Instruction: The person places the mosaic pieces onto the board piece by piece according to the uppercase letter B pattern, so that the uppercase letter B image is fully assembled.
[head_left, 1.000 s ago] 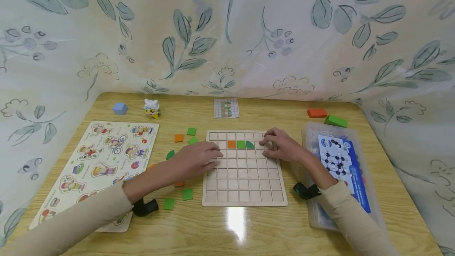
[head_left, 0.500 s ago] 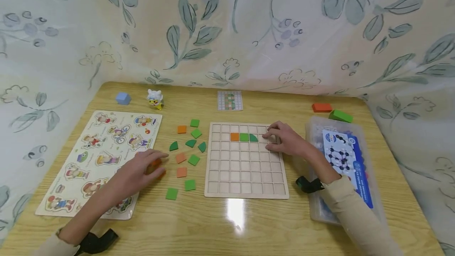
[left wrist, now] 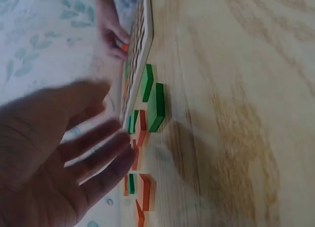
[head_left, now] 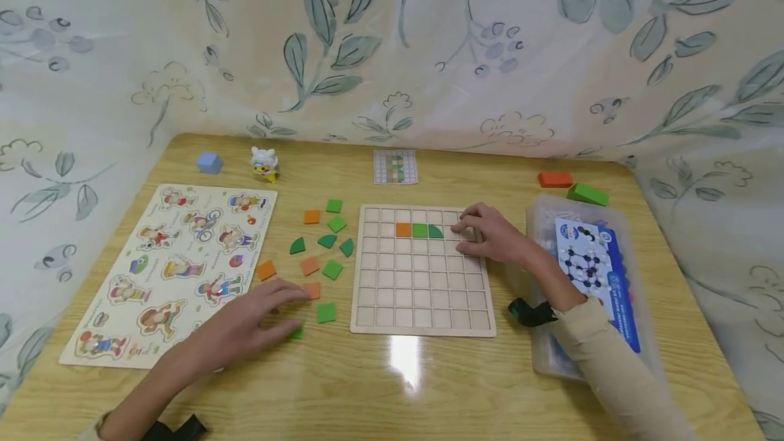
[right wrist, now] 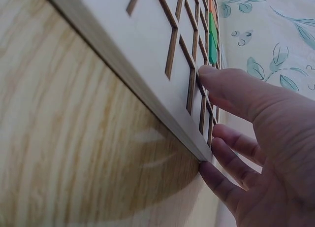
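Head view: the left hand, fingers spread flat and holding nothing, lies over loose green and orange square tiles on the wooden worktop. The right hand rests relaxed on the square wooden grid board, near its far right corner.

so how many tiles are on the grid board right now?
3, side by side in the second row of the board: orange tile, green square, green quarter-round. The right hand covers a few cells and may hide more.
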`<action>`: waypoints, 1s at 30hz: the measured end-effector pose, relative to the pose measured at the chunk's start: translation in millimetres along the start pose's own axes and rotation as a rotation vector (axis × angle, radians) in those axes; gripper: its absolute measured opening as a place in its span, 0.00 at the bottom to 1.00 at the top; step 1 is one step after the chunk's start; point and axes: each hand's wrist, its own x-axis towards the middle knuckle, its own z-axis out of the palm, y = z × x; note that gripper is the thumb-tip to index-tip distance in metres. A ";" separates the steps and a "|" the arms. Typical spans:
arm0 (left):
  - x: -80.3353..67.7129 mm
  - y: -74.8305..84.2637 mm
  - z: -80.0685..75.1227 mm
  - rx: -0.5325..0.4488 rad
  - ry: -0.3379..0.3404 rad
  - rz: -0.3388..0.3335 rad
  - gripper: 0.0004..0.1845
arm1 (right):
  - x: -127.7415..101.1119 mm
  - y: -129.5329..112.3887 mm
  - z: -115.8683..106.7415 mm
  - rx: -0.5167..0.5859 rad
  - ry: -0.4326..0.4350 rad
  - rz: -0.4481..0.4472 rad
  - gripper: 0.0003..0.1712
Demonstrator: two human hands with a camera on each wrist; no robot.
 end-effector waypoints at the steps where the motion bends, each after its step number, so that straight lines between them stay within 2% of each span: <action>1: -1.8 1.4 0.1 0.013 -0.016 0.032 0.21 | 0.4 0.1 -0.1 -0.002 0.000 -0.004 0.18; 4: -6.2 3.5 0.9 0.058 -0.044 0.092 0.23 | 0.5 -0.9 -0.5 0.001 0.004 -0.010 0.17; 6: -8.2 3.6 1.9 0.077 -0.038 0.102 0.23 | 0.4 -1.3 -0.6 -0.002 0.010 -0.014 0.17; 11: -11.3 2.8 3.7 0.052 -0.016 0.072 0.21 | -0.7 -1.8 -0.4 -0.011 0.019 -0.018 0.17; 19: -16.2 3.4 4.8 0.007 -0.014 -0.016 0.19 | -1.7 -1.7 -0.1 -0.016 0.015 0.005 0.18; 30: -20.6 1.7 8.7 -0.006 0.028 -0.014 0.20 | -2.8 -1.6 1.5 -0.022 0.016 -0.008 0.17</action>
